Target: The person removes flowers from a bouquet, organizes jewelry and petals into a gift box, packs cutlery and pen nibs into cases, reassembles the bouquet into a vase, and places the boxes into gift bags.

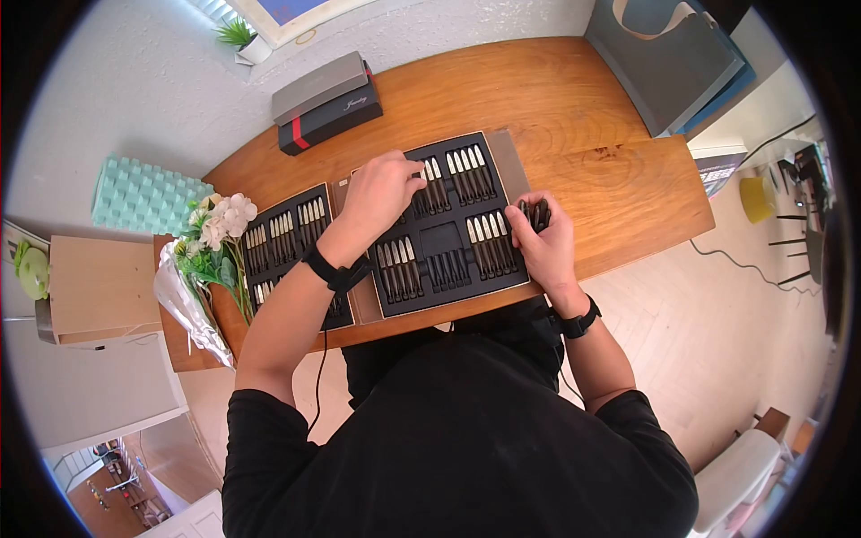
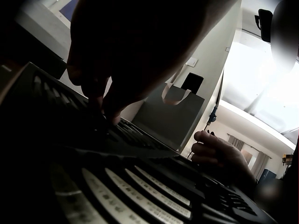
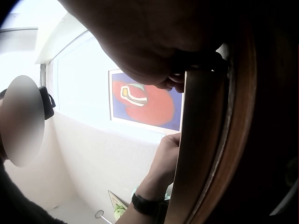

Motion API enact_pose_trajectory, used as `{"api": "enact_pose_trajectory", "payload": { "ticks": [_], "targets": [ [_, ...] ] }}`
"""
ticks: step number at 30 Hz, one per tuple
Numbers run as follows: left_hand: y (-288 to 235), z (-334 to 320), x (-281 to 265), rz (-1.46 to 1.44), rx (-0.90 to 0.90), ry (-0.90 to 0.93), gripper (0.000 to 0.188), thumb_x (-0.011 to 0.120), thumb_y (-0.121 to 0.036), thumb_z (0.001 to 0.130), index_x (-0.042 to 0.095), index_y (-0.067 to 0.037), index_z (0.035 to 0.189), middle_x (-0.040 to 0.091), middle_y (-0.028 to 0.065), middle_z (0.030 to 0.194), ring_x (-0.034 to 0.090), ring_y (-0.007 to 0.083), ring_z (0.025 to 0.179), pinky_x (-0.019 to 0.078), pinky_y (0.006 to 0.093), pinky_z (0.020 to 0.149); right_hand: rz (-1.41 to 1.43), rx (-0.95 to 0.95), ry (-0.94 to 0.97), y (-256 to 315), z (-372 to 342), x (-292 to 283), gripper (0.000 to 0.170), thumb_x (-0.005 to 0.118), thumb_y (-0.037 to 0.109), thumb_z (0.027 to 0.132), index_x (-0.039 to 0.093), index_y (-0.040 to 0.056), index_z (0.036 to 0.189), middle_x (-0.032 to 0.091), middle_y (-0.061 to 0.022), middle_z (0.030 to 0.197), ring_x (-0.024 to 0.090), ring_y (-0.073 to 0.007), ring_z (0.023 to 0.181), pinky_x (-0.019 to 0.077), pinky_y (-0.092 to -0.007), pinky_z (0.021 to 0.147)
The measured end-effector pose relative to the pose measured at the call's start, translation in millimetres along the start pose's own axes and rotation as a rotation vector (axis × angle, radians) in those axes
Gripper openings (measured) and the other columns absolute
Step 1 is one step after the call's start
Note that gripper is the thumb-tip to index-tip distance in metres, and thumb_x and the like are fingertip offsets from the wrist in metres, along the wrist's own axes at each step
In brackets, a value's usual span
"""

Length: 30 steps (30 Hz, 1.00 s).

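Observation:
A book-like case lies open on the wooden table, with a right tray (image 1: 439, 238) and a left tray (image 1: 281, 275) of black slots. Rows of slim sticks (image 1: 489, 244) with pale pointed tops and dark lower parts fill most slots. My left hand (image 1: 381, 193) reaches over the right tray's upper left group, thumb and fingertips pinching at a stick there; the hand hides part of that row. In the left wrist view, pale strips (image 2: 135, 196) bear small print. My right hand (image 1: 547, 238) grips several dark sticks (image 1: 535, 213) beside the tray's right edge.
Behind the case sits a black box (image 1: 332, 115) with a red ribbon, a grey lid on it. Flowers (image 1: 229, 220) in silvery wrap lie left, by a mint studded block (image 1: 148, 195). A grey gift bag (image 1: 659, 67) stands at the back right. Cables hang from both wristbands.

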<state>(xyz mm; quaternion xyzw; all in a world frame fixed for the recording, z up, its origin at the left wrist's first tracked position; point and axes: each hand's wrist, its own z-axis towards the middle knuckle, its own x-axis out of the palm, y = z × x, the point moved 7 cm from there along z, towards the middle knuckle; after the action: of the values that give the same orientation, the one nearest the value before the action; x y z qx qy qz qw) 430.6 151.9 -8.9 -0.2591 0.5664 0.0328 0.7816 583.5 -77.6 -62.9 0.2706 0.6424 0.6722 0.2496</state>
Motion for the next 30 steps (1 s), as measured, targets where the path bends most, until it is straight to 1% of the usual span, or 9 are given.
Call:
{"api": "enact_pose_trajectory", "payload": {
  "ticks": [11, 13, 16, 18, 19, 22, 24, 29, 30],
  "targets": [
    [-8.1, 3.4, -7.4, 0.027, -0.004, 0.026, 0.022, 0.089, -0.013, 0.096, 0.088, -0.004, 0.116, 0.078, 0.0155, 0.102, 0.077, 0.0368, 0.095, 0.0601, 0.0462, 0.084, 0.001, 0.003, -0.018, -1.1, 0.0, -1.2, 0.014, 0.08, 0.01, 0.111, 0.068, 0.0025, 0.108, 0.065, 0.0047, 0.077, 0.058, -0.0028, 0.065, 0.0446, -0.024, 0.06],
    [-23.2, 5.3, -14.3, 0.031, 0.016, 0.005, 0.021, 0.089, -0.014, 0.096, 0.087, -0.005, 0.115, 0.078, 0.0151, 0.101, 0.077, 0.036, 0.094, 0.0601, 0.0455, 0.083, 0.014, 0.002, -0.003, -1.6, 0.1, 0.1, 0.014, 0.08, 0.01, 0.111, 0.068, 0.0027, 0.108, 0.065, 0.0049, 0.078, 0.058, -0.0027, 0.065, 0.0446, -0.0241, 0.06],
    [-63.4, 6.8, -22.5, -0.086, 0.073, -0.054, 0.022, 0.089, -0.015, 0.096, 0.086, -0.006, 0.116, 0.077, 0.0132, 0.102, 0.077, 0.0345, 0.091, 0.0605, 0.0447, 0.081, 0.011, -0.007, 0.006, -0.8, 0.5, 0.5, 0.013, 0.08, 0.01, 0.111, 0.069, 0.0028, 0.109, 0.066, 0.0048, 0.078, 0.059, -0.0026, 0.065, 0.0451, -0.0244, 0.06],
    [-100.1, 10.0, -23.4, -0.311, 0.248, -0.037, 0.021, 0.087, -0.015, 0.097, 0.084, -0.005, 0.116, 0.077, 0.0117, 0.103, 0.076, 0.0347, 0.089, 0.0607, 0.0449, 0.08, -0.012, -0.018, 0.002, -1.8, 1.0, -0.6, 0.013, 0.08, 0.01, 0.111, 0.069, 0.0029, 0.109, 0.066, 0.0045, 0.077, 0.06, -0.0028, 0.065, 0.0457, -0.0246, 0.06],
    [-110.2, 12.8, -21.3, -0.312, 0.246, -0.039, 0.021, 0.087, -0.015, 0.097, 0.084, -0.005, 0.116, 0.077, 0.0117, 0.103, 0.076, 0.0347, 0.089, 0.0607, 0.0449, 0.08, -0.031, -0.031, -0.002, -2.0, 1.4, -0.7, 0.013, 0.08, 0.01, 0.111, 0.069, 0.003, 0.109, 0.066, 0.0042, 0.077, 0.061, -0.003, 0.066, 0.0462, -0.0249, 0.06],
    [-135.0, 19.7, -8.3, -0.328, 0.322, -0.005, 0.02, 0.085, -0.013, 0.098, 0.083, -0.005, 0.116, 0.077, 0.0116, 0.106, 0.076, 0.0361, 0.091, 0.0611, 0.0458, 0.081, -0.051, -0.063, -0.006, -1.3, 1.3, -1.7, 0.014, 0.081, 0.009, 0.109, 0.069, 0.0028, 0.109, 0.066, 0.0035, 0.077, 0.062, -0.004, 0.066, 0.0474, -0.0254, 0.061],
    [-139.4, 24.7, 12.9, -0.305, 0.366, 0.109, 0.019, 0.084, -0.012, 0.098, 0.083, -0.004, 0.114, 0.077, 0.012, 0.108, 0.076, 0.0372, 0.092, 0.0618, 0.046, 0.081, -0.06, -0.065, -0.011, -4.2, 0.6, -3.0, 0.014, 0.081, 0.009, 0.109, 0.069, 0.0026, 0.109, 0.067, 0.0032, 0.077, 0.062, -0.0044, 0.066, 0.0477, -0.0255, 0.061],
    [-134.4, 29.8, 20.4, -0.355, 0.276, 0.124, 0.013, 0.085, -0.007, 0.096, 0.081, -0.001, 0.107, 0.078, 0.0155, 0.1, 0.078, 0.0359, 0.09, 0.063, 0.0441, 0.081, -0.086, -0.048, -0.011, -0.3, -1.4, -3.8, 0.015, 0.083, 0.01, 0.107, 0.071, 0.0017, 0.11, 0.067, 0.0026, 0.076, 0.063, -0.0048, 0.067, 0.0485, -0.0259, 0.061],
    [-131.5, 30.9, 21.4, -0.39, 0.241, 0.143, 0.012, 0.085, -0.006, 0.096, 0.081, 0.0, 0.106, 0.079, 0.0159, 0.097, 0.079, 0.0334, 0.088, 0.0631, 0.0426, 0.08, -0.086, -0.04, -0.006, -0.3, -1.2, -3.1, 0.015, 0.083, 0.01, 0.107, 0.071, 0.0017, 0.11, 0.067, 0.0025, 0.076, 0.064, -0.0048, 0.067, 0.0488, -0.026, 0.061]
  ]
}}
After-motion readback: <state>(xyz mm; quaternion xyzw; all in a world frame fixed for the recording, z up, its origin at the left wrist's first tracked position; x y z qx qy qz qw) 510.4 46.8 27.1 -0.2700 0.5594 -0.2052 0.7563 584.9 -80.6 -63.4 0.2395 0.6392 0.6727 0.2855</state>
